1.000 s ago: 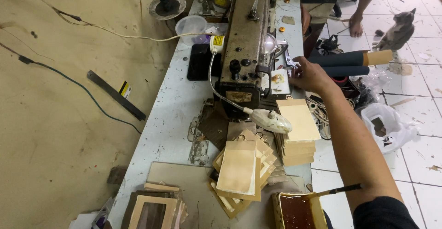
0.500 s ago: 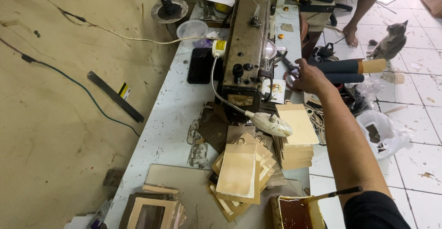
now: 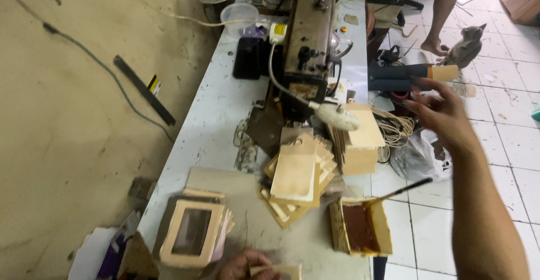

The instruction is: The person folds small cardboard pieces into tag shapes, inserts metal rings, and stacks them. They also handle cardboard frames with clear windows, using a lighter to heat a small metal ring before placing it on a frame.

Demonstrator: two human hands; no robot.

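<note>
Hovering open and empty to the right of the sewing machine [image 3: 311,38] is the right hand [image 3: 441,114], while the left hand [image 3: 247,266], nearer than the sewing machine, is pinching a tan card [image 3: 278,270].

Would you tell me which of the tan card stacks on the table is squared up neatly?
The tall stack beside the sewing machine, under the lamp head. The middle pile is fanned loosely, and the near-left one holds windowed frames.

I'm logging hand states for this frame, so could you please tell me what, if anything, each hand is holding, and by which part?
Left hand pinches a small tan piece by its near end. Right hand is open in the air, holding nothing.
</note>
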